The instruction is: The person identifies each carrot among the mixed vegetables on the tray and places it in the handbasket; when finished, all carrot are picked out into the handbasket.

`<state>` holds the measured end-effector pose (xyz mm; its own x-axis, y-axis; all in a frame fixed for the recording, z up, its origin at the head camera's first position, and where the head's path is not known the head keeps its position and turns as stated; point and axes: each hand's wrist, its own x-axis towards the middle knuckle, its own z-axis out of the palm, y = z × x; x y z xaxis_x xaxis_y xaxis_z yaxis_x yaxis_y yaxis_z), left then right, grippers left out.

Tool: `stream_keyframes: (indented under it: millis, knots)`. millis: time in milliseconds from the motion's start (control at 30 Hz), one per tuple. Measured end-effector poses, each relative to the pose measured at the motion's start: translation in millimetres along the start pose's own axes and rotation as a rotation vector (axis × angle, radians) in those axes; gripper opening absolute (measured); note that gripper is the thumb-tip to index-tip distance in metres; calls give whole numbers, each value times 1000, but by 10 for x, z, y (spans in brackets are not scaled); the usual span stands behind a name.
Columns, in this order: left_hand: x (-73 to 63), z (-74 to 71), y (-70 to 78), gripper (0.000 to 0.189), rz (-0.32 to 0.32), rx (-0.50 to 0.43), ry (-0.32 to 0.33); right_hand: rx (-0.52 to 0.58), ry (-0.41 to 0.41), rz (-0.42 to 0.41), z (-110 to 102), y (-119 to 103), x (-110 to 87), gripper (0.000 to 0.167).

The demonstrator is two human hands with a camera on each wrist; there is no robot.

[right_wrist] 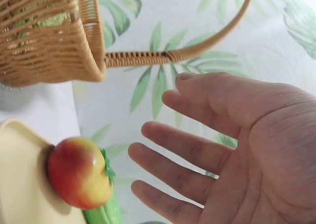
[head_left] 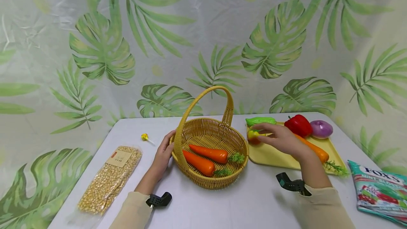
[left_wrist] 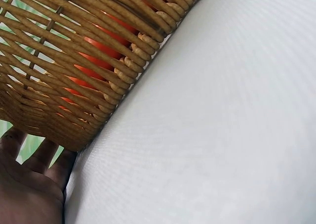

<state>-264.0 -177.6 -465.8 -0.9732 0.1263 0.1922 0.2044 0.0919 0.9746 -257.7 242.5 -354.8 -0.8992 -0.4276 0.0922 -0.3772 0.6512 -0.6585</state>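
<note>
My left hand (head_left: 163,154) rests against the left side of a wicker basket (head_left: 210,183) with a tall arched handle. In the left wrist view, the fingers (left_wrist: 39,157) lie fairly straight along its woven wall. Inside lie two orange carrots (head_left: 208,153) with green tops. Over the left part of a yellow tray (head_left: 276,160), my right hand (head_left: 279,139) hovers with fingers apart. Close to its fingertips sits a round red-and-yellow fruit (right_wrist: 79,172) with a green leafy top. A gap shows between hand and fruit in the right wrist view.
Also on the tray are a green pepper (head_left: 260,121), a red bell pepper (head_left: 299,125), a purple onion-like vegetable (head_left: 322,129) and another carrot (head_left: 313,148). A Fox's candy bag (head_left: 379,190) lies far right. At left are a bag of corn kernels (head_left: 109,179) and a lollipop (head_left: 145,137).
</note>
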Motion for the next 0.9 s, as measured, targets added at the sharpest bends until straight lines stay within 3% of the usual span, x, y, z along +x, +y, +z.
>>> stream_keyframes:
  millis: [267,633,900]
  knots:
    - [-2,-2,0,45,2,5,-4,1,1,55,-63,120,-49,47]
    - [-6,6,-15,46,4,-2,0,-108,15,66,-110,322,-80,50]
    - [2,9,-3,45,-6,7,8,-184,9,147,-122,435,-73,51]
